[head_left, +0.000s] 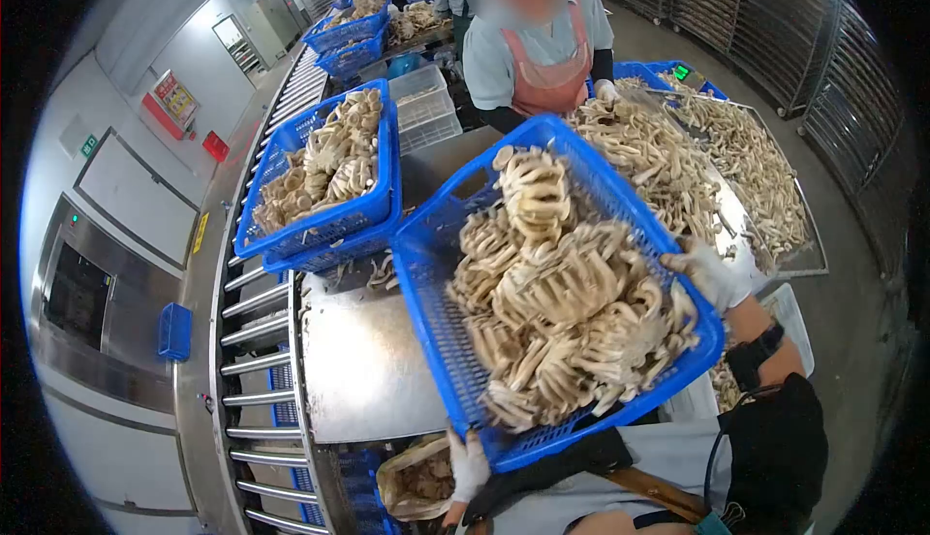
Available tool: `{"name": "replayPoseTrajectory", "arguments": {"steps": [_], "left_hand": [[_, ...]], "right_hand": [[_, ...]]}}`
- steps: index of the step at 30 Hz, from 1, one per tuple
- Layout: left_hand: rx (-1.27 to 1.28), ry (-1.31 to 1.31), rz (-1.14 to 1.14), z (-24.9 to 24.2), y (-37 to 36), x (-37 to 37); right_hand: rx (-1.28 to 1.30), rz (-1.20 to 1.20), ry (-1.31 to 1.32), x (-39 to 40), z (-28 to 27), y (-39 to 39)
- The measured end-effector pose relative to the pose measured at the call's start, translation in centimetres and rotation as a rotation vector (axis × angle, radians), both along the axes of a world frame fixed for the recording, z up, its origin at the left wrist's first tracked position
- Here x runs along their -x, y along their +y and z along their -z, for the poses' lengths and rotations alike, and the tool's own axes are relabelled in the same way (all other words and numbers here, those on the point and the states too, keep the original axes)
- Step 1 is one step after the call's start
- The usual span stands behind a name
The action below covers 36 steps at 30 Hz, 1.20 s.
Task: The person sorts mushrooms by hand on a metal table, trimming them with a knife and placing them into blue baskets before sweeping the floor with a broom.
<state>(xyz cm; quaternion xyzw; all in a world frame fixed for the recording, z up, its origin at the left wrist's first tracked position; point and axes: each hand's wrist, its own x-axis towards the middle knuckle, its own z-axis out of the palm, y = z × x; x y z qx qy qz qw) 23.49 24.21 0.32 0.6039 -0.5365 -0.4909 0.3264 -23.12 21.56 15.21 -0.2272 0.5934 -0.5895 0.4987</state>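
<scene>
Roller conveyor [254,409]: runs along the left edge; a second blue basket [325,181], filled with mushrooms, rests on it, well apart from the hands.
Steel table [363,365]: bare metal surface beside the rollers, directly below the lifted load.
Left hand [468,464]: gloved, fingers closed around the near lower corner of the blue crate [455,341]; this is the bearing point and carries most of the weight.
Blue crate: held tilted above the table, far corner high, near corner low; heaped with pale mushroom clusters [562,293] that lean toward the lower rim.
Right hand [710,273]: gloved, clamped on the crate's right rim, steadying the tilt.
Handling note: judged from the slope, both grips should stay firm and the angle change slowly, since the heap would likely slide out at the low rim in one mass.
Loose mushrooms [668,162]: spread over the table at right, in front of a co-worker [538,50] in an apron.
</scene>
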Motion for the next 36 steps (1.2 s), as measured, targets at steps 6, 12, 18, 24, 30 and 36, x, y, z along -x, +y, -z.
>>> {"name": "replayPoseTrajectory", "arguments": {"steps": [6,12,18,24,30,36], "left_hand": [[-0.012,-0.152,0.461,5.2,-10.4,11.1],[0.347,-0.194,0.07,9.5,-21.4,8.1],[0.254,0.148,-0.777,8.2,-29.6,-4.8],[0.356,0.708,-0.687,14.5,-35.1,-6.5],[0.156,0.916,-0.522,9.8,-38.5,-0.5],[0.202,0.836,-0.314,11.1,-42.6,6.6]], "right_hand": [[0.019,-0.17,0.843,3.7,-12.2,-7.0],[-0.133,-0.199,1.462,2.2,-17.0,-14.2],[-0.161,-0.213,1.601,-8.8,-18.1,-16.4],[-0.28,-0.198,1.777,-11.7,-17.8,-17.7],[-0.432,-0.213,1.346,-13.9,-20.0,-20.4],[-0.302,-0.241,1.009,-14.3,-19.2,-21.5]]}}
